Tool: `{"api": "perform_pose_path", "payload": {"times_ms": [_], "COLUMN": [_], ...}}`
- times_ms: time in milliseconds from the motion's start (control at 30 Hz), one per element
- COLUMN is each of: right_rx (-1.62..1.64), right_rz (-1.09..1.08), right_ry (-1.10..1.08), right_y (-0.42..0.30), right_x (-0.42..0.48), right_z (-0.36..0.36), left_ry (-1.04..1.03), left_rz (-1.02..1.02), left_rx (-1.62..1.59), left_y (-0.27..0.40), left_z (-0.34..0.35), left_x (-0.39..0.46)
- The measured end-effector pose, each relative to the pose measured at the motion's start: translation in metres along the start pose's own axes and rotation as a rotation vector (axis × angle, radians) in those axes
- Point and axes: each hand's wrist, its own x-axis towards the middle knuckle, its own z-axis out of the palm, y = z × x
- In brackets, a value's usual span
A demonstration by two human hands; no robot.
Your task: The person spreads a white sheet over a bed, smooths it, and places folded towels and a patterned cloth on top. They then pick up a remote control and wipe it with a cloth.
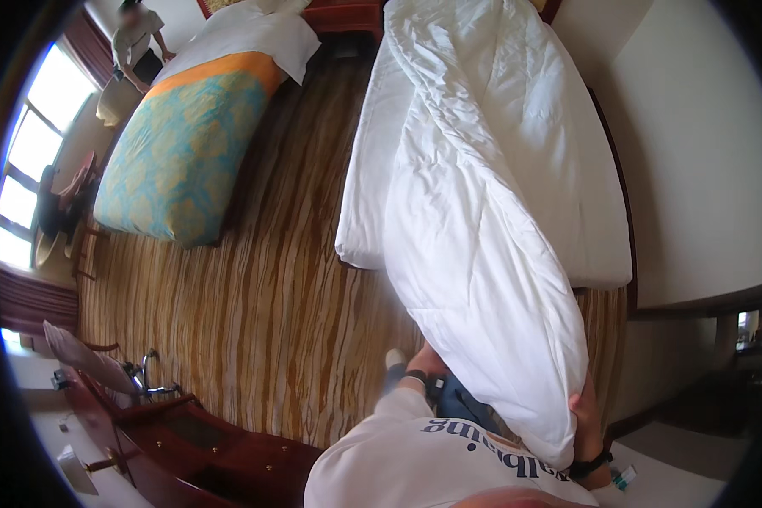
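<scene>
A white duvet (476,254) stretches from the head of the near bed down to my body, bunched into a long ridge. Its lower end hangs past the mattress (365,222). My right hand (584,409) grips the duvet's edge at its lower right corner, close to my shirt, with the thumb on top. On the other side, my left hand (427,359) holds the duvet's left edge near my thigh; its fingers are hidden behind the fabric. A white sheet (584,209) covers the mattress under the duvet.
A person (136,47) leans at a second bed (178,146) with a blue-yellow patterned cover. Striped carpet (279,286) runs between the beds. A wall (705,159) stands close on the right. Behind left are a dark red wooden desk (209,451) and a chair (92,362).
</scene>
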Motion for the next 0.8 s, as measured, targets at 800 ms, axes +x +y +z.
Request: {"api": "perform_pose_path", "payload": {"times_ms": [800], "right_rx": [-0.820], "right_rz": [0.117], "right_ry": [-0.305], "right_y": [0.197], "right_x": [0.045], "right_z": [-0.052], "left_ry": [0.685], "left_rz": [-0.077], "left_rx": [0.897], "left_y": [-0.034], "left_z": [-0.168], "left_x": [-0.151]}}
